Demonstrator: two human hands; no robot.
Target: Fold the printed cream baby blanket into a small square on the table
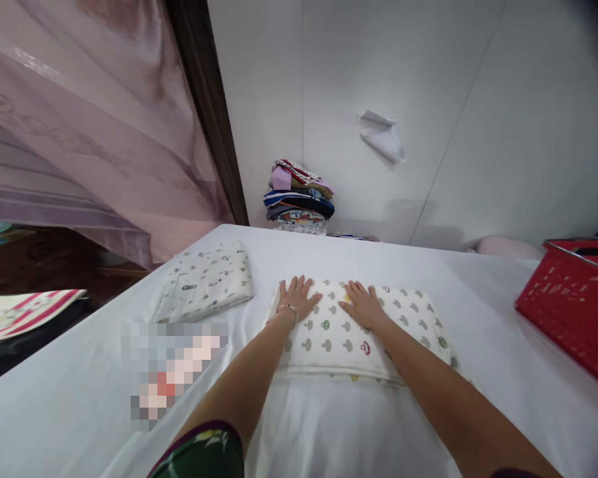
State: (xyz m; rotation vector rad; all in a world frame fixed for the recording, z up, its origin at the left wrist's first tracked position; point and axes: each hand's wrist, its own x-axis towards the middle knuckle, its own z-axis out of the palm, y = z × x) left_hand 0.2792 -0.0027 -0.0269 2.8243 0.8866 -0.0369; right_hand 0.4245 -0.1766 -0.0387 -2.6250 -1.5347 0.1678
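Observation:
A folded white cloth with grey, green and red mushroom prints lies flat on the white-covered surface. Both hands rest on its upper part, palms down. My left hand, with a thin bracelet at the wrist, presses near the cloth's upper left corner, fingers spread. To its right, my right hand lies near the top middle of the cloth, its fingers also apart. Neither hand grips anything. Further left lies a second folded cloth with small grey prints, which no hand touches.
A red basket stands at the right. Stacked folded clothes are by the wall behind the surface. Pink curtains hang at the left. A blurred-out patch lies left of my left forearm.

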